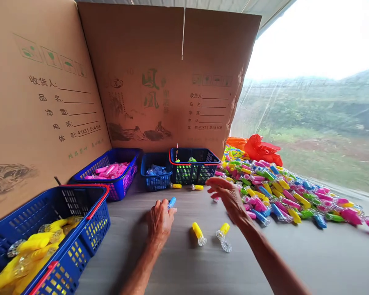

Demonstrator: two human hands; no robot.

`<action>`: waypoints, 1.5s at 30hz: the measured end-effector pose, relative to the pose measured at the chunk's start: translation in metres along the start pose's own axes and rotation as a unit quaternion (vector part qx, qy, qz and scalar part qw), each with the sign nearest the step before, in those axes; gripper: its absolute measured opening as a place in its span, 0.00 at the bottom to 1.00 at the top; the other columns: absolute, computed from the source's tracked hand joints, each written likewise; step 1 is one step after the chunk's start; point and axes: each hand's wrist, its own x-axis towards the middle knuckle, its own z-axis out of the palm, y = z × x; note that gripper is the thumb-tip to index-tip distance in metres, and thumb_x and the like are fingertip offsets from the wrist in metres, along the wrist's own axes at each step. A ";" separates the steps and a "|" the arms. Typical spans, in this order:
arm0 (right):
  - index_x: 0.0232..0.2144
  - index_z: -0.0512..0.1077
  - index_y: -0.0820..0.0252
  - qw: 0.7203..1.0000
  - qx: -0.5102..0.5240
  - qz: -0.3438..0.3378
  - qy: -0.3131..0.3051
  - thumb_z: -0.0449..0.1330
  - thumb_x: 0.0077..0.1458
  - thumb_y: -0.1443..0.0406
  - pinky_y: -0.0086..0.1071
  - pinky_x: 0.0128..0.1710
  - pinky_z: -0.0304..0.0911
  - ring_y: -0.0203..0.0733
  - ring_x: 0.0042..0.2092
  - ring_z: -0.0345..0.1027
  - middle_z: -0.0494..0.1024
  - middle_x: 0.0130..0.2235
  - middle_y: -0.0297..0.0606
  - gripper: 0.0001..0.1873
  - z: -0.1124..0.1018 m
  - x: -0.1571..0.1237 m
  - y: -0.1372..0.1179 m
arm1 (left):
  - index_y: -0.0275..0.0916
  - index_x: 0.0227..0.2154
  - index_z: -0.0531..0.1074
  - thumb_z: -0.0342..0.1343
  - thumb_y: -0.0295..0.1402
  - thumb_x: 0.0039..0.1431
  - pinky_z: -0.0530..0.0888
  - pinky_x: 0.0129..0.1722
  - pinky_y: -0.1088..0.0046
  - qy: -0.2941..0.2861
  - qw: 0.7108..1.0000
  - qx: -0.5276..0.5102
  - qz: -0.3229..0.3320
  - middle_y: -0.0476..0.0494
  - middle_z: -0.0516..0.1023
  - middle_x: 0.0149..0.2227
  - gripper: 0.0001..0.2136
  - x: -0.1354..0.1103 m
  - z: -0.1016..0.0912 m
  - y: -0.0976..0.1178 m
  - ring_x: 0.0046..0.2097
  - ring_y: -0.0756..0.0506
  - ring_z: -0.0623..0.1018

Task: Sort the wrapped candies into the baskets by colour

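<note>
Left hand (160,221) pinches a blue plastic piece (172,202) tight, right hand (229,198) spread wide, just beside the colourful plastic heap (283,196)!

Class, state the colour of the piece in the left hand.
Blue piece in the left hand, best seen in head view.

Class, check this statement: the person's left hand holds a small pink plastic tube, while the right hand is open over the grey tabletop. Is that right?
No, the colour is wrong. The head view shows the left hand holding a small blue plastic tube, not a pink one. The right hand is open over the grey tabletop, as stated.
</note>
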 end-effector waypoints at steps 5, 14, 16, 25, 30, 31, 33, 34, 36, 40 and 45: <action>0.31 0.79 0.61 0.977 -0.103 0.009 0.186 0.65 0.38 0.52 0.32 0.24 0.61 0.42 0.28 0.68 0.79 0.32 0.41 0.21 -0.086 -0.036 0.032 | 0.40 0.37 0.74 0.50 0.33 0.64 0.63 0.32 0.73 0.001 1.000 0.029 0.006 0.41 0.78 0.40 0.08 0.002 0.005 -0.001 0.41 0.43 0.79; 0.36 0.77 0.57 0.941 -0.209 -0.075 0.256 0.59 0.46 0.55 0.35 0.35 0.65 0.44 0.35 0.70 0.77 0.42 0.41 0.17 -0.132 -0.056 0.089 | 0.42 0.43 0.76 0.49 0.42 0.64 0.63 0.31 0.72 0.103 0.990 -0.062 -0.072 0.41 0.82 0.37 0.15 0.040 -0.069 0.013 0.40 0.41 0.79; 0.36 0.76 0.57 0.940 -0.221 -0.106 0.238 0.58 0.48 0.56 0.35 0.36 0.66 0.43 0.36 0.70 0.77 0.42 0.41 0.16 -0.131 -0.053 0.094 | 0.40 0.43 0.77 0.49 0.43 0.64 0.64 0.32 0.72 0.146 0.984 -0.077 -0.067 0.40 0.82 0.37 0.16 0.068 -0.096 0.013 0.40 0.40 0.79; 0.46 0.74 0.58 0.844 -0.337 -0.175 0.378 0.52 0.55 0.55 0.45 0.57 0.57 0.52 0.57 0.62 0.70 0.54 0.46 0.21 -0.162 -0.045 0.077 | 0.42 0.44 0.75 0.52 0.35 0.63 0.69 0.40 0.71 0.114 0.981 -0.125 0.096 0.45 0.79 0.43 0.10 0.026 -0.053 0.047 0.42 0.45 0.77; 0.54 0.70 0.56 0.798 -0.430 -0.120 0.404 0.49 0.56 0.48 0.49 0.60 0.51 0.54 0.62 0.54 0.63 0.62 0.46 0.30 -0.234 -0.023 0.066 | 0.49 0.51 0.74 0.61 0.34 0.56 0.66 0.57 0.59 -0.043 0.948 -0.101 0.299 0.44 0.74 0.54 0.18 -0.067 0.023 0.085 0.56 0.38 0.71; 0.55 0.70 0.55 0.792 -0.451 -0.095 0.400 0.48 0.56 0.46 0.51 0.60 0.51 0.55 0.63 0.52 0.62 0.63 0.46 0.32 -0.250 -0.019 0.068 | 0.51 0.52 0.73 0.64 0.35 0.54 0.64 0.59 0.55 -0.058 0.939 -0.097 0.326 0.44 0.72 0.57 0.21 -0.075 0.030 0.090 0.59 0.36 0.68; 0.56 0.69 0.53 0.782 -0.485 -0.050 0.389 0.46 0.55 0.43 0.56 0.59 0.49 0.57 0.64 0.50 0.59 0.65 0.45 0.34 -0.279 -0.013 0.074 | 0.52 0.54 0.72 0.65 0.39 0.52 0.59 0.62 0.49 -0.076 0.925 -0.096 0.360 0.43 0.69 0.60 0.24 -0.079 0.036 0.099 0.62 0.32 0.64; 0.56 0.69 0.52 0.779 -0.495 -0.035 0.383 0.45 0.55 0.42 0.58 0.59 0.48 0.58 0.65 0.50 0.59 0.65 0.44 0.35 -0.291 -0.012 0.078 | 0.51 0.54 0.72 0.65 0.41 0.52 0.59 0.62 0.49 -0.080 0.923 -0.099 0.364 0.42 0.68 0.60 0.24 -0.074 0.036 0.105 0.62 0.33 0.64; 0.55 0.69 0.52 0.784 -0.498 -0.020 0.370 0.45 0.55 0.41 0.56 0.59 0.49 0.57 0.64 0.51 0.60 0.65 0.44 0.35 -0.309 -0.011 0.089 | 0.48 0.54 0.72 0.61 0.43 0.56 0.63 0.61 0.53 -0.086 0.925 -0.115 0.352 0.40 0.69 0.60 0.22 -0.054 0.033 0.119 0.61 0.35 0.67; 0.53 0.72 0.52 0.812 -0.479 -0.035 0.331 0.47 0.53 0.41 0.48 0.58 0.54 0.54 0.61 0.58 0.66 0.61 0.42 0.34 -0.318 -0.009 0.107 | 0.42 0.56 0.69 0.50 0.45 0.64 0.67 0.57 0.66 -0.128 0.921 -0.186 0.318 0.37 0.70 0.58 0.22 0.006 0.035 0.167 0.58 0.40 0.71; 0.49 0.75 0.51 0.817 -0.473 -0.073 0.321 0.49 0.54 0.42 0.48 0.57 0.54 0.53 0.57 0.61 0.72 0.56 0.40 0.31 -0.307 0.008 0.115 | 0.40 0.61 0.64 0.46 0.47 0.65 0.69 0.54 0.69 -0.153 0.914 -0.206 0.315 0.36 0.70 0.57 0.26 0.066 0.073 0.235 0.56 0.41 0.73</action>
